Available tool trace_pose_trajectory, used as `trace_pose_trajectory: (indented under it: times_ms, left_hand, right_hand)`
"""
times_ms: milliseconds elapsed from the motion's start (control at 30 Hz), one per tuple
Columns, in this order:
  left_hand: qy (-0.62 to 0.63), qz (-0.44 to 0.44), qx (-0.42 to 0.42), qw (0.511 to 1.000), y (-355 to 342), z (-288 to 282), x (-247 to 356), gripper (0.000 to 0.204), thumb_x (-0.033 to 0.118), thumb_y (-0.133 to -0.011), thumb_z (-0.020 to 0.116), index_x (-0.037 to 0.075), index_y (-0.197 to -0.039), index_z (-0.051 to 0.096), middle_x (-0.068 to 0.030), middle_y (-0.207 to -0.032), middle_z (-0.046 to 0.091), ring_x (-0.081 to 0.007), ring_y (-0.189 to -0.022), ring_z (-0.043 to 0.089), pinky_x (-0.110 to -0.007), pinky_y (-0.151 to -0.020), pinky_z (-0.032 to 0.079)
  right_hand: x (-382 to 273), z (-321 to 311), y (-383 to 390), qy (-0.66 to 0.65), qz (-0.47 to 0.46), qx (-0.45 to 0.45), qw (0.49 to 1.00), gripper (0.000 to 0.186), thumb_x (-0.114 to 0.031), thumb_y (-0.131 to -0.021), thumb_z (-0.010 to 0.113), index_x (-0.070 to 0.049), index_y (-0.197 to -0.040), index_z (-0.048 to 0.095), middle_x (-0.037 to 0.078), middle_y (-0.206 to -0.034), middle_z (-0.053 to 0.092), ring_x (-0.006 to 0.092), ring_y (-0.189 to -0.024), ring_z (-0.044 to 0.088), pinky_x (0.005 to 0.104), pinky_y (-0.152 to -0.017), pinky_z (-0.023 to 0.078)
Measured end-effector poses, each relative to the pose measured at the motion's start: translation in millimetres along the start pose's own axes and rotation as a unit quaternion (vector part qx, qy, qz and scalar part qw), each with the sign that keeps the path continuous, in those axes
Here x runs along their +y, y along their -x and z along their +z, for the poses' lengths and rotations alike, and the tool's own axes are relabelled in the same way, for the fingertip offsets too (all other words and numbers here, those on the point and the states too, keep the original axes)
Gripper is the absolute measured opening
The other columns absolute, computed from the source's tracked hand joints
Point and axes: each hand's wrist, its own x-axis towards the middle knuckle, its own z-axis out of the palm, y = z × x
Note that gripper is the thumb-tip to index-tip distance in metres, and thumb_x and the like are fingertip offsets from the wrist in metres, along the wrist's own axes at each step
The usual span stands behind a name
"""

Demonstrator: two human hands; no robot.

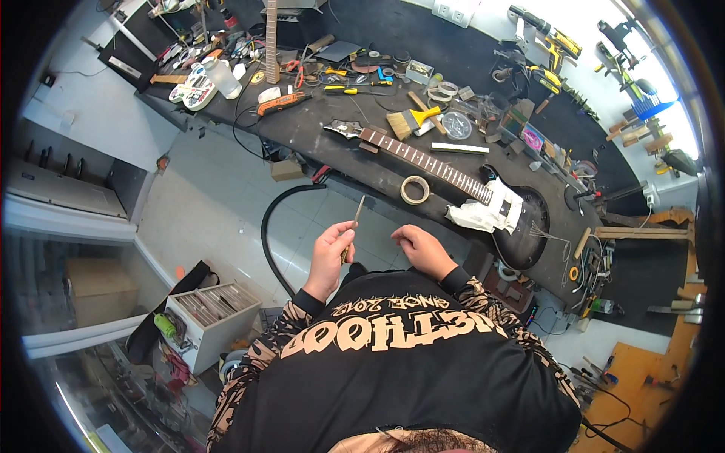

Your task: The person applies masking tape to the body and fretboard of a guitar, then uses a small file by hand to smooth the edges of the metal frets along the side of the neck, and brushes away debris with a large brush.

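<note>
My left hand (331,257) is closed round a slim metal file (359,211), whose blade points up toward the bench and whose handle is mostly inside the fingers. To its right my right hand (418,249) has loosely bent fingers, with nothing visible in them. A dark electric guitar (521,234) lies along the bench's near edge, with white masking (472,215) around part of its body and its fretted neck (423,158) reaching left. A roll of tape (415,189) sits beside the neck, just beyond my right hand.
The cluttered dark bench (294,117) holds a paintbrush (412,118), a rotary tool (282,103) and a white guitar body (192,87). Tools hang on the right wall (657,75). A black hose (272,211) curves over the floor; a box of flat items (215,317) stands at lower left.
</note>
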Motion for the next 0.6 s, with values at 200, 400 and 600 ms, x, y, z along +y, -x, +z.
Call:
trace_pose_trajectory:
  times_ms: [200, 400, 600]
  left_hand:
    - [0.012, -0.022, 0.0, 1.0, -14, -12, 2, 0.033, 0.022, -0.113, 0.065, -0.002, -0.137, 0.068, 0.0021, -0.075, 0.061, -0.0066, -0.064, 0.053, -0.023, -0.062, 0.039]
    - [0.001, -0.02, 0.01, 1.0, -50, 1, 17, 0.032, 0.02, -0.113, 0.065, -0.002, -0.137, 0.068, 0.0022, -0.076, 0.06, -0.0066, -0.064, 0.053, -0.023, -0.061, 0.039]
    - [-0.002, 0.032, 0.056, 0.998, -87, 18, 41, 0.031, 0.018, -0.114, 0.064, -0.002, -0.137, 0.068, 0.0022, -0.074, 0.059, -0.0068, -0.064, 0.053, -0.023, -0.06, 0.04]
  right_hand:
    - [10, 1, -12, 0.008, 0.069, 0.004, 0.998, 0.022, -0.008, -0.107, 0.061, -0.003, -0.124, 0.072, 0.016, -0.119, 0.078, 0.0312, -0.108, 0.077, 0.0411, -0.095, 0.06]
    - [30, -32, -46, -0.085, 0.137, 0.022, 0.987, 0.023, -0.008, -0.107, 0.063, 0.0, -0.127, 0.071, 0.017, -0.113, 0.08, 0.0293, -0.105, 0.079, 0.0406, -0.094, 0.061]
    - [101, -79, -114, -0.095, 0.129, 0.065, 0.985, 0.02, -0.008, -0.103, 0.066, 0.0, -0.12, 0.074, 0.017, -0.108, 0.081, 0.0292, -0.101, 0.079, 0.0407, -0.092, 0.06]
